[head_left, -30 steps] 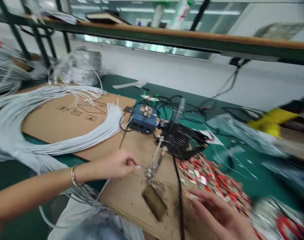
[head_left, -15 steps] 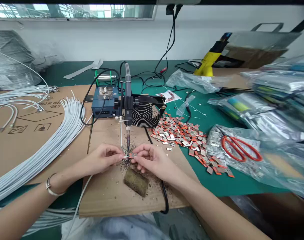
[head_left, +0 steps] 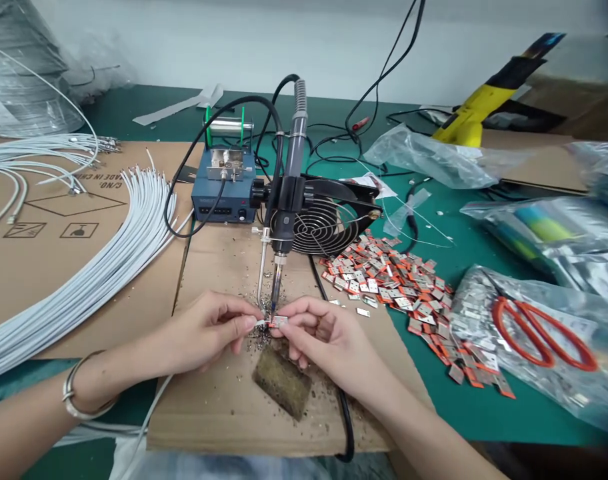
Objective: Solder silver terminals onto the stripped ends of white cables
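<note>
My left hand (head_left: 221, 330) pinches the end of a white cable (head_left: 157, 403), which trails down toward the lower edge. Between finger and thumb, my right hand (head_left: 319, 333) grips a small metal and orange connector (head_left: 279, 321). The cable end and the connector meet just under the tip of a soldering iron (head_left: 284, 227), mounted upright in a stand. A thin metal feed tube (head_left: 263, 267) comes down beside the iron. Below my fingers a brown sponge (head_left: 283, 381) lies on the cardboard (head_left: 209, 407), with dark crumbs around it.
A blue soldering station (head_left: 221, 193) and a black fan (head_left: 317, 223) stand behind the iron. Many connectors (head_left: 394, 273) are heaped at the right, near red-handled scissors (head_left: 544, 333) on a plastic bag. White cables (head_left: 99, 273) lie bundled at the left. A yellow tool (head_left: 474, 113) rests farther back.
The view has moved closer and lower, so the bench things appear larger and many sit farther right. Both hands keep their pinch at the iron's tip.
</note>
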`<state>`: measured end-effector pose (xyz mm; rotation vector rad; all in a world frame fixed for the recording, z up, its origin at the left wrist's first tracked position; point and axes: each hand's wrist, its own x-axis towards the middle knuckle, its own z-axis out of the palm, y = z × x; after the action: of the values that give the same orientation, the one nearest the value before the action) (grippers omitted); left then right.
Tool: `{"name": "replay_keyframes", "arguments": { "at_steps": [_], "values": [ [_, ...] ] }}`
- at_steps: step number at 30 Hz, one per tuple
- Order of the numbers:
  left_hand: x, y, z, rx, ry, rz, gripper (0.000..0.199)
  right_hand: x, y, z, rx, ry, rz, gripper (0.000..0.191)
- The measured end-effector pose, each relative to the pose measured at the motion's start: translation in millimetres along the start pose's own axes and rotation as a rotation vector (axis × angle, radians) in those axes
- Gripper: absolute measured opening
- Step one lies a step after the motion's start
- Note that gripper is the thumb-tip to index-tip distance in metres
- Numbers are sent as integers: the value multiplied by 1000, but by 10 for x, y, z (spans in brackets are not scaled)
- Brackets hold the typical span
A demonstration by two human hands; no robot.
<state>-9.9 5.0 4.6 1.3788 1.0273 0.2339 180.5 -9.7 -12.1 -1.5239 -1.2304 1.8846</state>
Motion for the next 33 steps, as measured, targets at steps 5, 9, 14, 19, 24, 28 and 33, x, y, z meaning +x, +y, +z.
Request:
{"name": "replay_keyframes", "arguments": {
  "at_steps": [5,9,14,19,24,28,33],
  "values": [
    [9,25,-12,-10,1,-29,33,-2,-15,4,11,13,0,71],
    [13,37,-15,-27,6,-48,32,-10,-45,17,13,32,7,66],
    [11,47,-21,-33,0,-38,31,-14,-55,29,48,34,4,61],
    [-5,72,-16,-36,8,-55,32,-7,-43,25,84,35,8,66],
    [-23,88,-7,-48,22,-75,33,-20,-51,23,94,37,-6,66],
    [-22,105,-11,-54,11,-82,33,-24,-66,22,136,30,-22,66],
    [-22,110,-27,-56,-8,-74,34,-13,-52,-2,139,34,-36,59]
  ]
}}
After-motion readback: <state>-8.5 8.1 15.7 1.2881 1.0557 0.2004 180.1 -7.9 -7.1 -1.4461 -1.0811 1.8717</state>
